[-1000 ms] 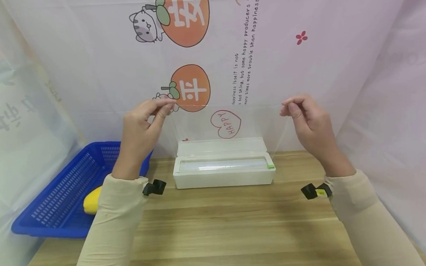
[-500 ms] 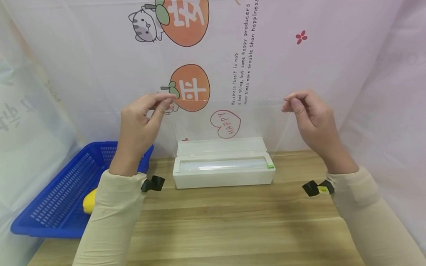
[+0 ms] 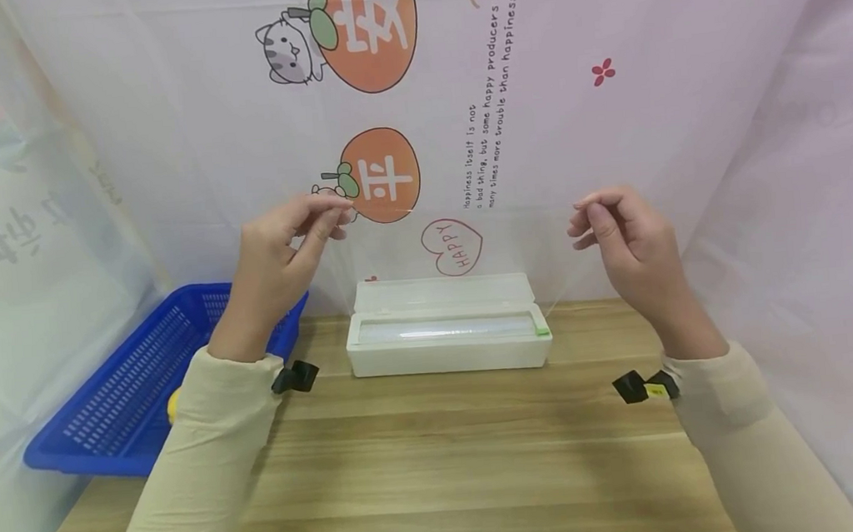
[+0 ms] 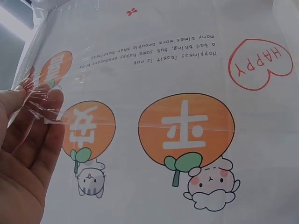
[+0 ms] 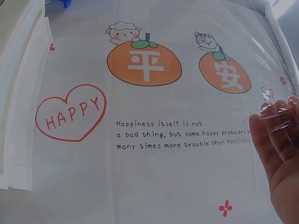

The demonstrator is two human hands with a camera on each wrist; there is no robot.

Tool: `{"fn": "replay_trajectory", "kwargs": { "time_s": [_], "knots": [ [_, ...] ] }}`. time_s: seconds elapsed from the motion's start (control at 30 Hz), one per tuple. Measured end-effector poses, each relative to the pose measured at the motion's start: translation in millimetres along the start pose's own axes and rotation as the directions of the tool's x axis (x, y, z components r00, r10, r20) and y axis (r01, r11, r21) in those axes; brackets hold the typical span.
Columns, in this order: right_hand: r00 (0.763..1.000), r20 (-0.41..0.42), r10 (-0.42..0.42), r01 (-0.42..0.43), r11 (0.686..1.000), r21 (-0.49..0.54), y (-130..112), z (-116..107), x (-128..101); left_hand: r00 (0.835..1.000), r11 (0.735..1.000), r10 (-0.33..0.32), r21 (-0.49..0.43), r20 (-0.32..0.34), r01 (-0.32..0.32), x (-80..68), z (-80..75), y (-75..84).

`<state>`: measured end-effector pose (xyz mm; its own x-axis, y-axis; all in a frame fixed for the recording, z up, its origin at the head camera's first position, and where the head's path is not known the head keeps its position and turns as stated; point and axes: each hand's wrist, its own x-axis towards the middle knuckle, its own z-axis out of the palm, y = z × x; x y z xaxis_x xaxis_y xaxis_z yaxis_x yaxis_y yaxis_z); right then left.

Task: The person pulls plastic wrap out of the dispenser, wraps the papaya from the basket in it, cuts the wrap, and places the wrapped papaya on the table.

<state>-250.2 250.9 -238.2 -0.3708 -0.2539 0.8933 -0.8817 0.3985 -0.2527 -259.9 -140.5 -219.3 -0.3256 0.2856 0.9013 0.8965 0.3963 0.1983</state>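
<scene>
1. The left hand (image 3: pixel 275 257) pinched the upper left corner of the clear film (image 3: pixel 463 255) between thumb and curled fingertips.
2. The right hand (image 3: pixel 631 246) pinched the upper right corner likewise.
3. The film hung stretched between both hands, rising from the white dispenser box (image 3: pixel 447 335) on the wooden table (image 3: pixel 443 473).
4. A blue basket (image 3: pixel 135 381) stood at left.

Clear film sheet (image 3: pixel 463 255) stretched between left hand (image 3: pixel 275 257) and right hand (image 3: pixel 631 241) blocks passage above the white dispenser box (image 3: pixel 448 348). Blue basket (image 3: pixel 128 390) occupies the left table edge. Printed curtain (image 3: pixel 610 118) closes off the back and sides. Wooden table (image 3: pixel 450 473) in front is open.
</scene>
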Motion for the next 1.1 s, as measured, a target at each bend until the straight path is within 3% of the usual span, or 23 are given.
{"fn": "replay_trajectory", "kwargs": {
  "time_s": [0.17,0.53,0.77,0.93,1.1],
  "knots": [
    [1.0,0.012,0.027,-0.028,0.999,0.03,-4,-2,-6,0.999,1.0,0.001,-0.029,0.039,0.0,-4.9,-2.6,2.7],
    [0.997,0.026,0.075,-0.076,0.996,0.053,-8,1,-25,0.987,0.993,-0.073,-0.087,0.143,0.086,-19.8,-0.8,3.0],
    [0.994,0.06,0.087,-0.092,0.993,0.075,-10,1,-34,0.977,0.994,-0.065,-0.076,0.205,0.082,-28.4,2.1,5.8],
    [0.986,0.139,0.092,-0.104,0.992,0.079,-7,3,-46,0.958,0.987,-0.118,-0.074,0.263,0.142,-38.3,4.1,4.2],
    [0.959,0.244,0.145,-0.171,0.981,0.091,-4,1,-59,0.928,0.967,-0.177,-0.119,0.328,0.227,-51.1,7.0,1.2]
  ]
}}
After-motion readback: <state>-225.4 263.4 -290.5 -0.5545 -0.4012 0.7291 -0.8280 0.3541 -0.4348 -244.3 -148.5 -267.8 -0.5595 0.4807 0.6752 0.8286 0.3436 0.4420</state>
